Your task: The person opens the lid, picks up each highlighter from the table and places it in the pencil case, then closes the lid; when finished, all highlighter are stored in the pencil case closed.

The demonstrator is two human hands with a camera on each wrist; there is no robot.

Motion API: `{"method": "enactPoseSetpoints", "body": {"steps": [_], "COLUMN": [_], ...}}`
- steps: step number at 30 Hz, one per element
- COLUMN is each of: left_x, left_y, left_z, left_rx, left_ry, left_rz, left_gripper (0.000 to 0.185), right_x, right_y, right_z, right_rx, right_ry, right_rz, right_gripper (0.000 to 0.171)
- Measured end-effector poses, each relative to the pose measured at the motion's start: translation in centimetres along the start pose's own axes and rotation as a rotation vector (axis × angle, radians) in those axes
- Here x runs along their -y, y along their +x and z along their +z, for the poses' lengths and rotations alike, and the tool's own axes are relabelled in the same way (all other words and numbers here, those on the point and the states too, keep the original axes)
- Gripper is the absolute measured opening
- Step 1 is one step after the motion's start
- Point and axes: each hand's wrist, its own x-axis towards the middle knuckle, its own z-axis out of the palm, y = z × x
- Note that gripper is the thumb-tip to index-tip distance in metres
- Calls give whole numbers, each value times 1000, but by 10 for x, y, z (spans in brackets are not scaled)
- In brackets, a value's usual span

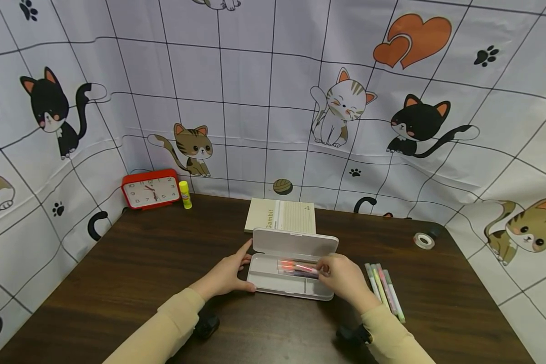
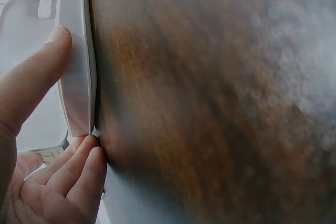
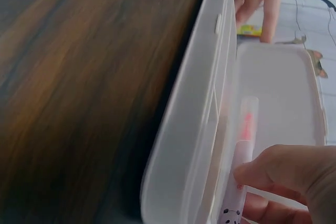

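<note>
An open white pencil case (image 1: 277,283) lies mid-table with its lid (image 1: 296,241) raised. My left hand (image 1: 243,268) grips the case's left end, thumb along the front wall and index finger against the lid corner; the left wrist view shows the thumb (image 2: 37,77) on the case rim (image 2: 76,77). My right hand (image 1: 327,270) pinches an orange-pink pen (image 1: 298,266) that lies inside the case beside a darker pen. In the right wrist view a fingertip (image 3: 247,174) presses on that pen (image 3: 247,124) inside the case (image 3: 194,129).
Several pastel pens (image 1: 384,290) lie on the dark wooden table (image 1: 141,273) right of the case. A beige notebook (image 1: 281,215) sits behind the lid. A red clock (image 1: 151,188) and yellow glue stick (image 1: 185,194) stand back left, a tape roll (image 1: 424,240) back right.
</note>
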Motion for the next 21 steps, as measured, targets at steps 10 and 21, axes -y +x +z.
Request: {"method": "enactPoseSetpoints", "body": {"steps": [10,21], "left_x": [0,0], "left_y": [1,-1], "left_z": [0,0], "left_rx": [3,11], "left_ry": [0,0], "left_rz": [1,-13], "left_gripper": [116,115], "right_x": [17,24], "right_y": [11,11], "right_z": [15,15], "right_rx": [-23,-60], "right_ry": [-10,-12], "right_rz": [-65,-88], "right_gripper": [13,10]}}
